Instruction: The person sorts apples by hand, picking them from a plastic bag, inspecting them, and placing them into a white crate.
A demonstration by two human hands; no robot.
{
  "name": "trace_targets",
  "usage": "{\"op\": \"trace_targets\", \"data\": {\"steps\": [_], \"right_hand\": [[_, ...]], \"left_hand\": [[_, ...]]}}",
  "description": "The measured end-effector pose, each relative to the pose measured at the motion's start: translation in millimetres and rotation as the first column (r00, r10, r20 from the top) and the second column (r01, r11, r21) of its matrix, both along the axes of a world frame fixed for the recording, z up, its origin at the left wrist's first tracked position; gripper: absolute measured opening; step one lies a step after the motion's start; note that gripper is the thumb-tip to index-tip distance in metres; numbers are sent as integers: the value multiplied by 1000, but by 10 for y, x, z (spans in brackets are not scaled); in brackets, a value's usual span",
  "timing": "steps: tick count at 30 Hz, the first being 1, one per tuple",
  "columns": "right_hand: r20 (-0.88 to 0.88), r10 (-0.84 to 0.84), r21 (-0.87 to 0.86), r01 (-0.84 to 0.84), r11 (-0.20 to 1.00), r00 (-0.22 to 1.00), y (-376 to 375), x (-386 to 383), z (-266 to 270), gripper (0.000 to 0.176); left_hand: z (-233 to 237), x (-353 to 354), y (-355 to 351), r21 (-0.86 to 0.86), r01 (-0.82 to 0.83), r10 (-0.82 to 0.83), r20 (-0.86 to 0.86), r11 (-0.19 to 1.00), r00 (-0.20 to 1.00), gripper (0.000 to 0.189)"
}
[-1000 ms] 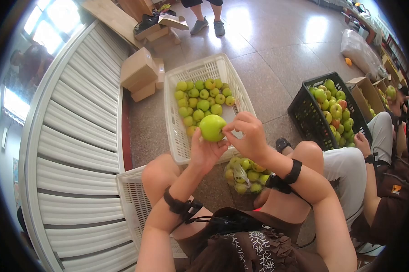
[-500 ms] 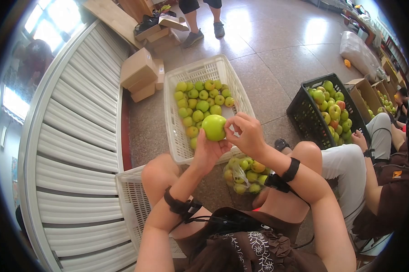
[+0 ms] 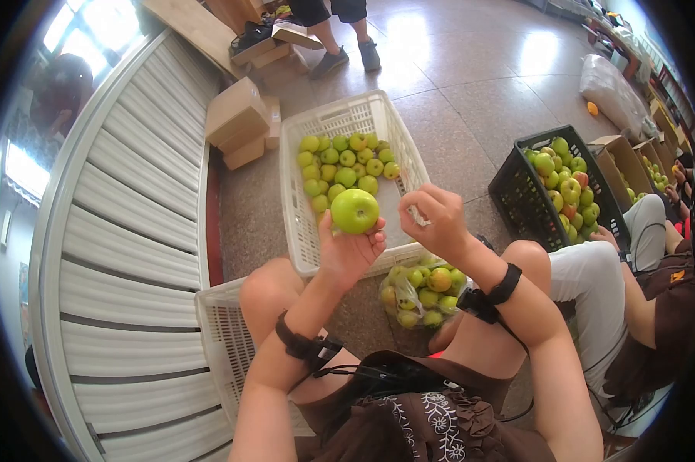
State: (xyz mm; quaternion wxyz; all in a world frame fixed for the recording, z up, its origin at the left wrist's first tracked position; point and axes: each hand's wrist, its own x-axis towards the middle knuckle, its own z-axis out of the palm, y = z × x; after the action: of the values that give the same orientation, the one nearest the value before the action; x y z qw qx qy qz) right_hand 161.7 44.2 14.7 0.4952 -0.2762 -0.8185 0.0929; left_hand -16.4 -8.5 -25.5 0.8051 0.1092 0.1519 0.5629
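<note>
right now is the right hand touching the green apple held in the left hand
Apart. The head view shows the floor of the white crate between the right hand and the green apple; only the left hand holds it.

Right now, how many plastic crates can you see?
3. One white crate straight ahead, one black crate to the right, and a second white crate at lower left, partly hidden by the knee. Others may be out of view.
</note>
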Motion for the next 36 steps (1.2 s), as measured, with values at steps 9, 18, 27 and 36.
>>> {"op": "trace_targets", "data": {"steps": [9,18,27,36], "right_hand": [[-58,2,-135,-10,991,998,-2,19,34,13],[-78,134,-61,-139,988,988,-26,-95,-97,10],[-27,39,-204,-43,978,999,-64,-143,-132,11],[-49,283,-490,-270,829,958,-143,-104,-91,11]], "left_hand": [[19,28,-12,57,33,-26,-118,998,993,62],[-18,90,-26,175,20,43,-350,984,936,57],[-71,113,-23,252,23,103,-475,967,874,59],[-43,36,18,89,-120,134,-182,989,974,59]]}}
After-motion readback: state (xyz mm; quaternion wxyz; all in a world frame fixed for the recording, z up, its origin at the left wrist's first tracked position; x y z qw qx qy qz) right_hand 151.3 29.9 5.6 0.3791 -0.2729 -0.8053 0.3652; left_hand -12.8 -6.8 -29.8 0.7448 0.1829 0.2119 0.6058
